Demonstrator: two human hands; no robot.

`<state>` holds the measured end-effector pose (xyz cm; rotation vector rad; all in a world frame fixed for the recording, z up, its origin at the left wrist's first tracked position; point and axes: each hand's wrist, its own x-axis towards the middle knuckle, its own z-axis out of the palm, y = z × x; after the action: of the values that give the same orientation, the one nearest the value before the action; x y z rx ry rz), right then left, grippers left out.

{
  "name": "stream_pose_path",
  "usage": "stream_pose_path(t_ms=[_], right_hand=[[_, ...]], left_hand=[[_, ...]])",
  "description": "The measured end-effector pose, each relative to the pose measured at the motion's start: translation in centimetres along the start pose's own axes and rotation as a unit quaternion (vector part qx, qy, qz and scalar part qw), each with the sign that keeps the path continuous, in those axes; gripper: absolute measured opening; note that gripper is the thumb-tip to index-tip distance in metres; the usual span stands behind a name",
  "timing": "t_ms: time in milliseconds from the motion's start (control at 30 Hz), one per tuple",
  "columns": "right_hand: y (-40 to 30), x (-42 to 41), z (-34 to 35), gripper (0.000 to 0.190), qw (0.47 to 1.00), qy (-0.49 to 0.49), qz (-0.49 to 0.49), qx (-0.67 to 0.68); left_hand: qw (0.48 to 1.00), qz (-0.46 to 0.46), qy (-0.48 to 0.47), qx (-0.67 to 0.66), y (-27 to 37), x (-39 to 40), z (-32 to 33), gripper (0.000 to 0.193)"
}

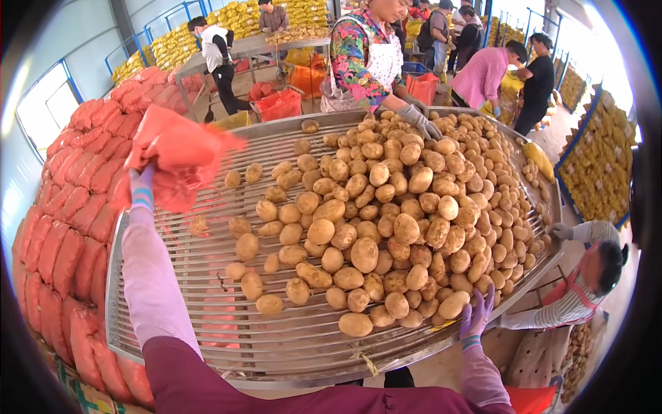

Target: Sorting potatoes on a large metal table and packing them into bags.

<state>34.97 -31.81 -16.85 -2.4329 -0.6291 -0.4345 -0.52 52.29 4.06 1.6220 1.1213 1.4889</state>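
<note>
My left hand (142, 177), in a purple glove, grips a crumpled red mesh sack (178, 150) above the left end of a slatted metal sorting table (289, 357). The sack covers part of that hand's fingers. My right hand (477, 313), gloved in purple too, has its fingers spread at the table's near right edge. Its fingertips are at the border of a big heap of potatoes (372, 222), beside a pale oblong potato (454, 305). Looser potatoes lie on the bars left of the heap.
Red filled sacks (67, 253) are stacked left of the table. Across from me a person's grey-gloved hand (421, 121) touches the heap. Another person (574, 290) stands at the right end. Red crates (279, 105) and yellow sacks (600, 160) stand farther off.
</note>
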Motion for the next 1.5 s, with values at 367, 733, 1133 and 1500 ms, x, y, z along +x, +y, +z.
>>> stream_pose_path(t_ms=[367,733,1133,1500], right_hand=[[0.0,0.0,0.2,0.053,1.000,0.014,-0.009,0.025],[-0.4,0.5,-0.8,0.053,0.999,-0.002,0.019,0.026],[-0.1,1.0,-3.4,0.063,0.994,0.009,0.027,0.106],[7.1,-11.7,-11.4,0.065,0.617,-0.106,0.351,0.696]], left_hand=[[0.881,-0.068,-0.339,0.324,-12.0,-17.9,9.4,0.059],[0.889,0.029,-0.457,0.021,-0.9,-27.2,15.0,0.058],[0.558,-0.518,-0.519,-0.388,14.5,-57.1,16.5,0.054],[0.568,-0.253,-0.765,-0.168,25.9,-77.4,17.4,0.060]])
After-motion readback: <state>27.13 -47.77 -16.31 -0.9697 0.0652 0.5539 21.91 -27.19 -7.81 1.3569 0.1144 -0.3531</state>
